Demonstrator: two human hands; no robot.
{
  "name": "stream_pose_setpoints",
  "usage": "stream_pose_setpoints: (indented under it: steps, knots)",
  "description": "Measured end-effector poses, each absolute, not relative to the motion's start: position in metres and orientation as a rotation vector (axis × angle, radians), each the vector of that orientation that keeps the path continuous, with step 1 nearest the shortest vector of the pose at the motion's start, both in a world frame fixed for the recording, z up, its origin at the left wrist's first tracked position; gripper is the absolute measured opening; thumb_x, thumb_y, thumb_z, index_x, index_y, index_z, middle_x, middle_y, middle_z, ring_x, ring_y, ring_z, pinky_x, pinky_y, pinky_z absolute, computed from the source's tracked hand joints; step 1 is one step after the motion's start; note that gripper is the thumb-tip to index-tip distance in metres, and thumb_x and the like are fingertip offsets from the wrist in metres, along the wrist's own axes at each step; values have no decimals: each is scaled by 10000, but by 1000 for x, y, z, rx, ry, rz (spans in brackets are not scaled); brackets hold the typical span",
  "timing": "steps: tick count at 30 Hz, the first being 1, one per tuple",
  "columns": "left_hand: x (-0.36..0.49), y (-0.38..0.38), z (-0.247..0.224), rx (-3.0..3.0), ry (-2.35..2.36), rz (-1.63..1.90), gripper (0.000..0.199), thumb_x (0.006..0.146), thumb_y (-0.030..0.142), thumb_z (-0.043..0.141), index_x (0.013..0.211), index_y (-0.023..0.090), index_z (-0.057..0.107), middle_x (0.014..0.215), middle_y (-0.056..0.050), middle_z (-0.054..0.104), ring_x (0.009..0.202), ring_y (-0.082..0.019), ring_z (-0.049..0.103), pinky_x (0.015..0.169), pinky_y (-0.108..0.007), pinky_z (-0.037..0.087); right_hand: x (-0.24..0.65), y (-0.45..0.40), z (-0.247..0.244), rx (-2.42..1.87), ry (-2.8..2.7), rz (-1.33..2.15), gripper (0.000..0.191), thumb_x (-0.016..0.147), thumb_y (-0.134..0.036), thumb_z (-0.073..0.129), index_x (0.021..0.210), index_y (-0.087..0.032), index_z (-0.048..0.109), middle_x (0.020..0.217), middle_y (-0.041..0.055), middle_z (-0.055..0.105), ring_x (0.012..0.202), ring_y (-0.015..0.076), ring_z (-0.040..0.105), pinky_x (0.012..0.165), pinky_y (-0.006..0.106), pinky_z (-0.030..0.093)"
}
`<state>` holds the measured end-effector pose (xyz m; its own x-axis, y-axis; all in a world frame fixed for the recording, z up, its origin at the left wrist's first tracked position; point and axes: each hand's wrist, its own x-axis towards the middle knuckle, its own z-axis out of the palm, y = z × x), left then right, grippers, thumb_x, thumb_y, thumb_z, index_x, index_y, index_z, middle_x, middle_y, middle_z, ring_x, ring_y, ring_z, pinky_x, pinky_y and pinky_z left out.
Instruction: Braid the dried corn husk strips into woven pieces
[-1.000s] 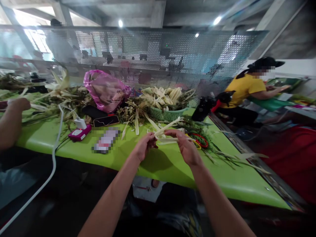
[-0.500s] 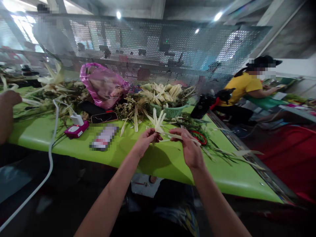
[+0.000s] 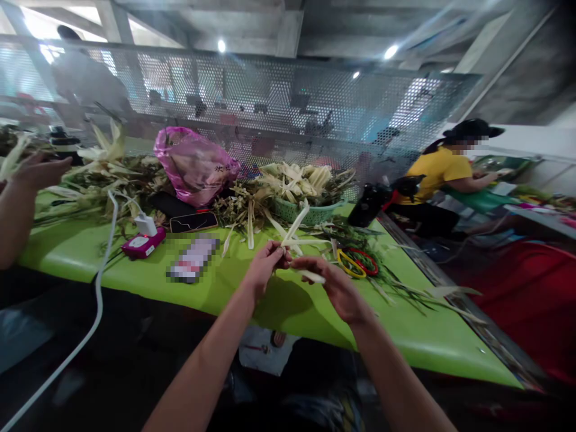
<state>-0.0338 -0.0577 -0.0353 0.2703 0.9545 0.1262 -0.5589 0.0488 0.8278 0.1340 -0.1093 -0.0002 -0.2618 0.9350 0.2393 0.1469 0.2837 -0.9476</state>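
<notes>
**Pale husk strips pinched in the left hand, with the right hand close by at 4 o'clock**

Through my head camera, I have the husk strips (image 3: 296, 225) raised just above the green table (image 3: 427, 336), near its front edge. They are thin, flat and cream-white, and they spread from a bunched base: one slants up towards 1 o'clock, another lies out towards 3. A third pale piece, blunt at its tip, points to 4 o'clock by the right fingers.

My left hand (image 3: 269, 264) is closed, thumb and fingertips pinching that base. My right hand (image 3: 339, 289) is partly open, fingers reaching in and loosely bent beside the third piece; I can't tell whether they grip it.

Taking the strips as the dial's centre, the green basket (image 3: 310, 213) heaped with more pale husk sits between 12 and 1. A yellow loop (image 3: 353, 275) and a red loop (image 3: 377, 267) lie overlapping at 3, among green stems. I see a black bottle (image 3: 369, 205) at 2, and further that way, a person in yellow (image 3: 443, 174). The pink bag (image 3: 193, 171) is at 10, beside a plant heap (image 3: 108, 174). A phone (image 3: 193, 222) lies between 9 and 10, and a magenta power block (image 3: 143, 245) at 9. Well apart, past the heap, is a co-worker's hand (image 3: 38, 171).
</notes>
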Motion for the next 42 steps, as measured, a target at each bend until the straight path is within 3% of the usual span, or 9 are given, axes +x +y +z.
stream_pose_setpoints:
  steps: [2,4,10,19,28,31,35,37,42]
  knots:
    - [-33,-58,-34,932,562,1239,250,745,344,674,855,143,575,719,-17,619,607,-89,568,649,-230,457,135,-102,-1,-1054,-1347,1183,505,871,-597,404,963,-196,698,939,89,698,742,179,600,589,274,447]
    - [-31,-58,-32,949,577,1215,249,744,342,676,851,147,565,728,-23,632,604,-97,584,657,-244,470,135,-91,-4,-1178,-1211,1175,397,812,-540,559,889,-180,710,806,69,696,587,127,531,463,225,348]
    - [-28,-59,-31,1044,637,1168,215,712,305,712,787,150,582,680,-23,650,592,-115,604,647,-257,489,131,-67,-4,-1143,-984,1076,312,644,-448,739,766,-167,679,606,-9,602,422,62,354,385,210,189]
    - [-19,-56,-37,971,663,1188,232,673,272,743,732,155,552,606,-1,608,562,-115,585,631,-265,482,108,-74,15,-1134,-1359,733,222,713,-398,687,789,-189,675,705,15,644,634,148,549,603,274,441]
    - [-25,-50,-44,1133,667,1393,98,647,124,694,614,161,608,673,-6,595,692,-131,514,733,-245,427,75,-95,-2,-1131,-1880,307,137,857,-270,559,881,-271,694,944,44,673,878,225,600,776,352,447]
    - [-28,-51,-47,1188,606,1381,56,667,160,688,700,170,644,744,-14,620,755,-148,533,785,-258,427,75,-98,-2,-1156,-1919,215,168,878,-266,530,917,-271,694,966,59,670,919,241,590,822,382,442]
    - [-30,-55,-46,1109,517,1380,266,674,275,723,909,177,647,889,-36,658,874,-172,586,867,-283,431,79,-106,-1,-1094,-1938,195,221,892,-273,506,1014,-283,690,1042,66,671,1003,254,575,922,435,424]
    - [-30,-55,-44,1009,506,1389,266,685,344,721,866,163,650,871,-44,669,857,-166,609,861,-279,442,81,-113,-1,-1051,-1924,224,235,891,-272,509,1049,-293,681,1076,58,665,1039,248,567,953,441,418]
    - [-30,-50,-38,764,582,1316,340,713,436,688,845,124,660,750,-66,684,682,-154,652,737,-293,504,93,-127,-7,-1068,-1792,477,164,865,-305,557,936,-260,697,918,55,683,889,228,599,816,394,481]
